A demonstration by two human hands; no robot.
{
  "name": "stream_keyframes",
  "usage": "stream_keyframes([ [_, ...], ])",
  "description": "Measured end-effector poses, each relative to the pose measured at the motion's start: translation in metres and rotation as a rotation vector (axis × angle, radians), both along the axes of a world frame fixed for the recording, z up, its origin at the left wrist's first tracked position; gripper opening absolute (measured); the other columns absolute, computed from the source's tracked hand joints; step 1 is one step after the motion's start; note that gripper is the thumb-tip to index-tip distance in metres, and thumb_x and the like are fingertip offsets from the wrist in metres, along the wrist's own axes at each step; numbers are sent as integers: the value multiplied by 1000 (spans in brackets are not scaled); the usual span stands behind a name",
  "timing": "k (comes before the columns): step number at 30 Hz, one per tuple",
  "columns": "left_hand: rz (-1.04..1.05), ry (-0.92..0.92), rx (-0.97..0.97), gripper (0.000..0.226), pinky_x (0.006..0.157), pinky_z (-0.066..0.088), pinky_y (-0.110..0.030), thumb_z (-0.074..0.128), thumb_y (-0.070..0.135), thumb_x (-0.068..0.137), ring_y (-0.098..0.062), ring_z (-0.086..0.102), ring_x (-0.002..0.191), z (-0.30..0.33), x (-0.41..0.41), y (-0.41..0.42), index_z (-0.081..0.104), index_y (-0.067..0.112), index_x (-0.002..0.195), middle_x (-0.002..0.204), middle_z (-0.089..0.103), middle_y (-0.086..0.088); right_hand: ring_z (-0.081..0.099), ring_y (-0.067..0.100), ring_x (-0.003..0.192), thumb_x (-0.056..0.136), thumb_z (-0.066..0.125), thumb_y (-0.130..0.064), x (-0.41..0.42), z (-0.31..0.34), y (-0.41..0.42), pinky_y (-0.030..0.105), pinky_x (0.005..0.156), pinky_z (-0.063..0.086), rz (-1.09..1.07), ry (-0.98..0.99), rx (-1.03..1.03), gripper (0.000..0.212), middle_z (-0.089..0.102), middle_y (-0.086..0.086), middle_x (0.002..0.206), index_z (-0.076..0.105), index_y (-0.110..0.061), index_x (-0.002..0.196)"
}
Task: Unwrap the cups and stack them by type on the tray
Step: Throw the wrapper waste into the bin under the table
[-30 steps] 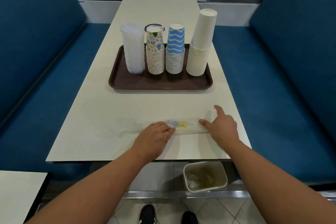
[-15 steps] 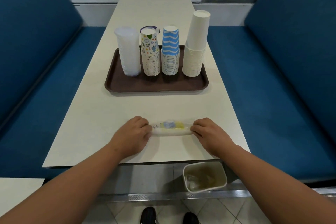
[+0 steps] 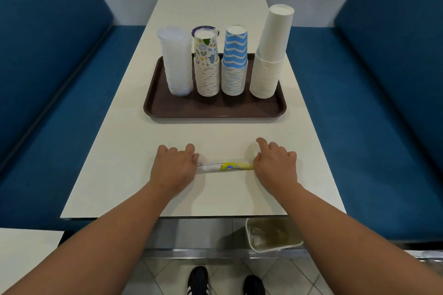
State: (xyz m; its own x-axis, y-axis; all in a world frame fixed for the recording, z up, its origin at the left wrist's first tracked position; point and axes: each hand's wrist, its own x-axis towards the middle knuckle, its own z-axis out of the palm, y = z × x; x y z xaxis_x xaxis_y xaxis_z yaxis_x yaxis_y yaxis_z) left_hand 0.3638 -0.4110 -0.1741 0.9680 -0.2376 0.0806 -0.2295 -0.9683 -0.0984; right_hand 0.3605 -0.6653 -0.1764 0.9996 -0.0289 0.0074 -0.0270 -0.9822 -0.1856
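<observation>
A brown tray holds four upside-down stacks: clear plastic cups, doodle-print paper cups, blue zigzag cups and tall plain white cups. Near the table's front edge lies a rolled-up clear plastic wrapper with a yellow and blue label. My left hand grips its left end with curled fingers. My right hand grips its right end. The wrapper's ends are hidden under my fingers.
The cream table runs between two blue bench seats. A white bin with crumpled plastic stands on the floor under the table's front right edge. A second table corner shows at lower left.
The flat wrapper has been rolled into a tight narrow tube. Both hands closed onto its ends and rolled it slightly away from me.
</observation>
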Motion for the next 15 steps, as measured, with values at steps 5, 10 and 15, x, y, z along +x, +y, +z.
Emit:
stream_keyframes([
  [5,120,-5,134,33,69,33,-40,40,35,96,-29,53,65,6,-1,10,57,8,105,73,63,-6,40,22,110,102,33,-40,-2,-5,-7,38,96,32,-48,1,-8,56,42,3,126,19,-32,156],
  [10,-99,-129,-148,30,75,33,-42,38,22,90,-33,54,86,33,-1,-48,63,14,102,101,61,-7,40,22,109,102,32,-40,-2,-6,-6,38,95,31,-27,-10,3,57,41,3,125,17,-34,157],
  [15,-67,335,-128,41,94,34,-39,34,45,102,-25,47,116,29,-9,-110,46,20,132,131,52,-1,40,21,111,103,31,-43,-6,-8,-12,37,97,31,19,-36,21,51,43,2,125,25,-37,154],
])
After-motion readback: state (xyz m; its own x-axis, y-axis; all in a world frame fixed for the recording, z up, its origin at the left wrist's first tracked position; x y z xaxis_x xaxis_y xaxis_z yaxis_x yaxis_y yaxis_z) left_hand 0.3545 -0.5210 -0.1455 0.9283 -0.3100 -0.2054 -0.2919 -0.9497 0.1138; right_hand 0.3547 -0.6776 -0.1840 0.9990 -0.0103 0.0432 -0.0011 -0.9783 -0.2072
